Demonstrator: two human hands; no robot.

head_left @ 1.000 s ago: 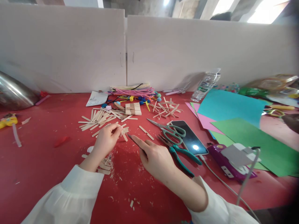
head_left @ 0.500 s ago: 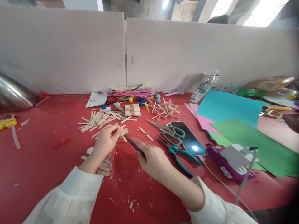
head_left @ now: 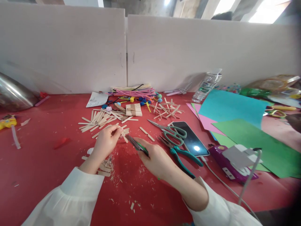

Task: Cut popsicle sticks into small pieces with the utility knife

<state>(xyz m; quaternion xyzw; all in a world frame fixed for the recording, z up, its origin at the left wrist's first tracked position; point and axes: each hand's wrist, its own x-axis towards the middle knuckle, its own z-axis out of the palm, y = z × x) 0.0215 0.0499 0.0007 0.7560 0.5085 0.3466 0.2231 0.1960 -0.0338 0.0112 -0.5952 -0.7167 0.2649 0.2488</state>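
My left hand (head_left: 107,140) pinches a small wooden craft stick (head_left: 124,137) between thumb and fingers, its lower end sticking out to the right. Wrapped in my right hand (head_left: 156,158) is a utility knife (head_left: 139,146) with a green and dark handle. The knife's tip points at the stick, close to my left fingertips; whether they touch I cannot tell. Beyond my left hand lies a spread of loose craft sticks (head_left: 101,119). Cut stick pieces (head_left: 103,172) and shavings lie by my left wrist. A notched stick (head_left: 147,134) rests between the knife and the scissors.
Scissors (head_left: 172,133), teal-handled pliers (head_left: 180,153) and a phone (head_left: 188,138) on a cable lie right of my right hand. Farther right are coloured paper sheets (head_left: 231,106) and a purple device (head_left: 229,164). A plastic bottle (head_left: 207,87) leans near the white partition (head_left: 188,53).
The knife has turned in my right hand, so its green side now shows. The stick in my left hand shows more clearly. Both hands stay in nearly the same place.
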